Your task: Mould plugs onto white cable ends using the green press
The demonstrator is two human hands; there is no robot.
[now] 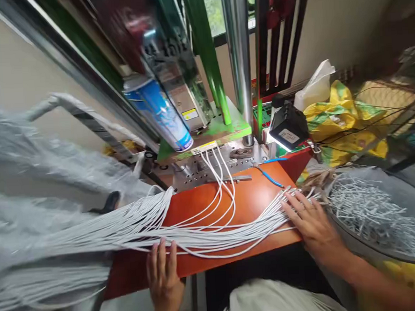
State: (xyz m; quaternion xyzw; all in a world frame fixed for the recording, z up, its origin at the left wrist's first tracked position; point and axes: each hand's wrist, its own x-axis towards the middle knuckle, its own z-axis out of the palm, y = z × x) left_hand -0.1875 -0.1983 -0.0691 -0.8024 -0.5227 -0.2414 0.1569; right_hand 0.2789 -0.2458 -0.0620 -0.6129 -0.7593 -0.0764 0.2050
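A wide bundle of white cables [212, 238] lies across the orange-brown work board [196, 267]. My left hand [164, 270] rests at the board's front edge, its outstretched fingertips at the near side of the bundle. At the right end, my right hand [312, 222] lies flat on the cable ends with its fingers stretched out. Neither hand is closed around anything. Several cables curve up from the bundle to a machine fixture [204, 148], where their ends are hidden. Pliers with blue handles [270, 175] lie at the board's back edge.
A blue spray can [159, 114] leans against the green machine plate [234, 125]. Right of it, a black lamp [288, 127] shines on the board. A grey bin [360, 242] of short white pieces stands right, before yellow bags [350, 132]. Plastic-wrapped bars [82, 116] fill the left.
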